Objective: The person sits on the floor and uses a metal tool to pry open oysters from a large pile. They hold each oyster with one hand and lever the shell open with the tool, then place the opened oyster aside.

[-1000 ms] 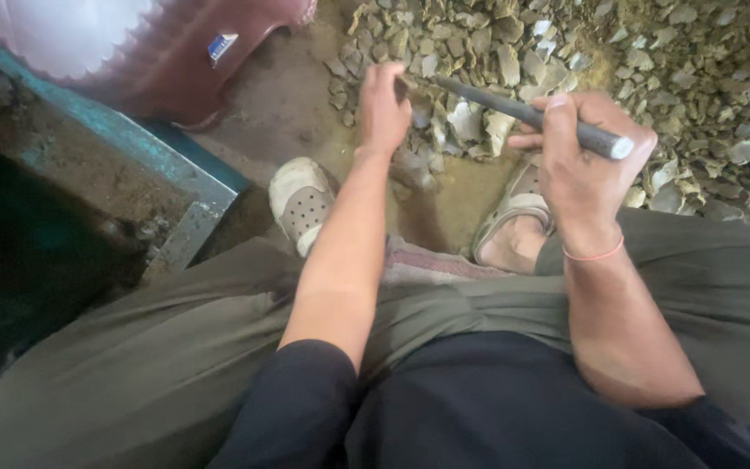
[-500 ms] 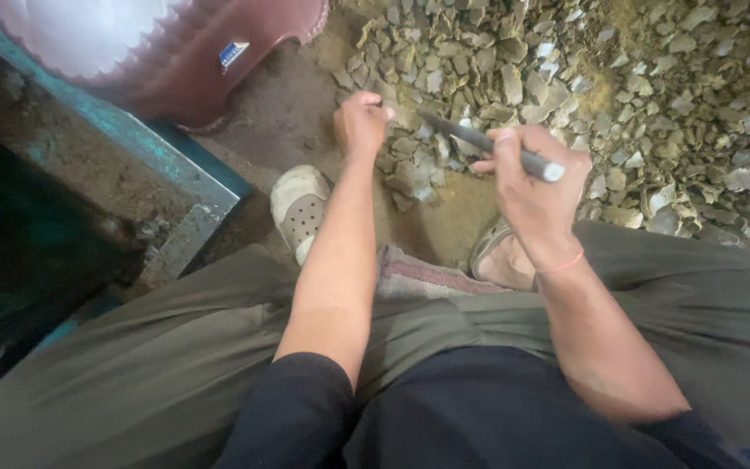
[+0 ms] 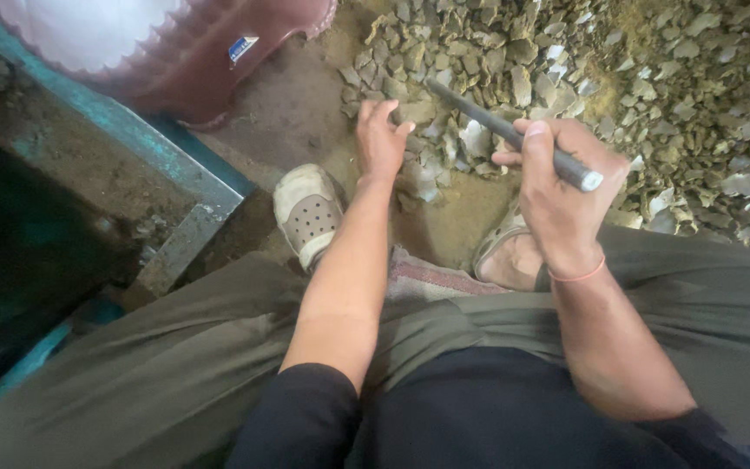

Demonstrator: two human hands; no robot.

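While I watch from the head camera, the heap of shells (image 3: 653, 95) fills the ground from twelve round to three o'clock, with a maroon tub (image 3: 219, 52) at eleven and a teal ledge (image 3: 158, 156) at nine. My right hand (image 3: 557, 187) is clamped round a dark metal rod (image 3: 514, 137) whose long axis runs from four up to ten o'clock, tip toward the left hand (image 3: 381, 139). That hand, fingers spread, rests on the shells at the heap's near edge, so it is the nearer one; whether it grips a shell I cannot tell. Since half a second ago the rod has lifted slightly and the left hand has opened.
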